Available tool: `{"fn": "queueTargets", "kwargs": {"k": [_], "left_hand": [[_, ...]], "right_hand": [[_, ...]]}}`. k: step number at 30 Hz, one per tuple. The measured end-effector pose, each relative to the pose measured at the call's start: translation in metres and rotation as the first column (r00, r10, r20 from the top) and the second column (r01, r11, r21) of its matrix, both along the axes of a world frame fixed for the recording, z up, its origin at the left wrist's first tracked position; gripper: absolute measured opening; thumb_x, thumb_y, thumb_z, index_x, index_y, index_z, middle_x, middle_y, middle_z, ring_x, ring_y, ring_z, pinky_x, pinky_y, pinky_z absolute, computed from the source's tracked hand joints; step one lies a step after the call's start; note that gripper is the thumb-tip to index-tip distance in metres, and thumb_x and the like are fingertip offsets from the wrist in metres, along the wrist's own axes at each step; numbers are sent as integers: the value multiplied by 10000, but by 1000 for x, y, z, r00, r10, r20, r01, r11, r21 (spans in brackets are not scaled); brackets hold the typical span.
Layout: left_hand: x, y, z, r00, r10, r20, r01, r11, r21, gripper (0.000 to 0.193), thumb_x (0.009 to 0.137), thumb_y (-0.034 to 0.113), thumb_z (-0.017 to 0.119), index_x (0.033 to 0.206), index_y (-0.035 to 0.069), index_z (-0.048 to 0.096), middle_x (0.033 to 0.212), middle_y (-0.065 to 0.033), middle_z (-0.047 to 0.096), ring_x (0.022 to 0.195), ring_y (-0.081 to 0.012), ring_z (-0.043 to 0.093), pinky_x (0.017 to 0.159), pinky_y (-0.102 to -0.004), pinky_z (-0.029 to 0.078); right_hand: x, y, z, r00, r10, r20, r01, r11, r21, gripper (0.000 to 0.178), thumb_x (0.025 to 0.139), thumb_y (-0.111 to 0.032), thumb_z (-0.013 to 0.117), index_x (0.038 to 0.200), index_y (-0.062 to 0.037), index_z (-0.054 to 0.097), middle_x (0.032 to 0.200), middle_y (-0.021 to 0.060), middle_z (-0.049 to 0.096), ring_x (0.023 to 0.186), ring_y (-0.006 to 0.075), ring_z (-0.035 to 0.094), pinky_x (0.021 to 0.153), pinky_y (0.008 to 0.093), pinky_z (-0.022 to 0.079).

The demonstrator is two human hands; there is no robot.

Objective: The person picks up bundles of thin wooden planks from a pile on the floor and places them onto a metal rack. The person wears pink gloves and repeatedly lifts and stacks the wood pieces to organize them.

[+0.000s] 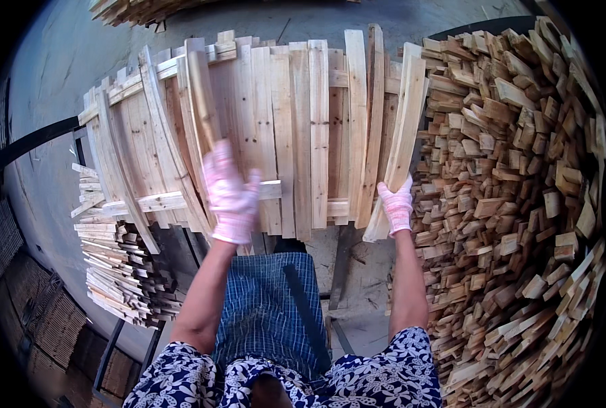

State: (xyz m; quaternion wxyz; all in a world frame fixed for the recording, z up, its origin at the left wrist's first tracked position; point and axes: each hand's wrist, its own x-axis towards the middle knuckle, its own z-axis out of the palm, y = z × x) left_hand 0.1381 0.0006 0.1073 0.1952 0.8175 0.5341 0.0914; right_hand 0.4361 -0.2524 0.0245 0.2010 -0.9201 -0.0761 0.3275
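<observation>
My left hand (231, 200), in a pink and white glove, is smeared by motion. Its fingers stretch toward the lower part of a narrow wooden plank (202, 88), and its thumb stands apart. The same kind of glove covers my right hand (396, 207), which is closed on the lower part of another pale plank (405, 122) at the right end of the row. Between the hands, several wooden planks (299, 129) lie side by side. Crosswise strips (160, 202) show among them at the left, with several loose planks slanting on top.
A tall stack of wood pieces (493, 204) rises close along my right side. Lower left, thin slats (116, 272) are piled on a dark metal frame (109, 353). More timber (139, 10) lies on the floor beyond the planks. A blue checked apron (269, 306) hangs before me.
</observation>
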Motion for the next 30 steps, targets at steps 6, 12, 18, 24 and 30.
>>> {"fn": "queueTargets", "kwargs": {"k": [6,12,18,24,30], "left_hand": [[196,-63,-2,987,-144,69,156,780,-606,619,868,268,699,1416,96,465,1284,-197,549,1162,-366,584,968,-482,500],[255,-85,-74,935,-323,-149,243,886,-395,766,831,292,719,1507,186,374,1282,-212,523,1147,-386,545,909,-512,462],[236,-84,-64,997,-41,59,67,838,-542,831,784,172,710,1529,183,341,1286,-261,480,1189,-470,493,985,-545,455],[98,-78,-14,963,-30,267,115,944,-308,867,701,66,705,1493,135,358,1213,-288,457,1071,-456,526,903,-521,494],[-76,-18,26,980,-58,190,72,995,-68,883,690,-27,688,1513,85,388,1273,-190,465,1162,-342,496,990,-458,460]], "right_hand": [[1,12,12,997,11,-77,-5,997,79,922,811,-150,800,1544,-51,250,1290,177,635,1088,265,647,955,383,524],[-2,8,-25,953,153,261,-156,988,-10,1066,812,-389,780,1617,-208,105,1470,286,432,1242,490,543,1023,501,479],[14,55,5,970,196,145,-177,975,-132,1029,840,-282,730,1626,-260,66,1510,229,416,1204,498,567,996,527,496],[-12,73,27,954,236,187,-250,967,53,990,856,-221,717,1625,-180,96,1545,266,381,1335,451,468,1105,479,407],[-49,91,-9,947,287,147,-302,948,98,938,893,-266,704,1617,-148,120,1545,246,400,1315,443,510,1101,474,433]]}}
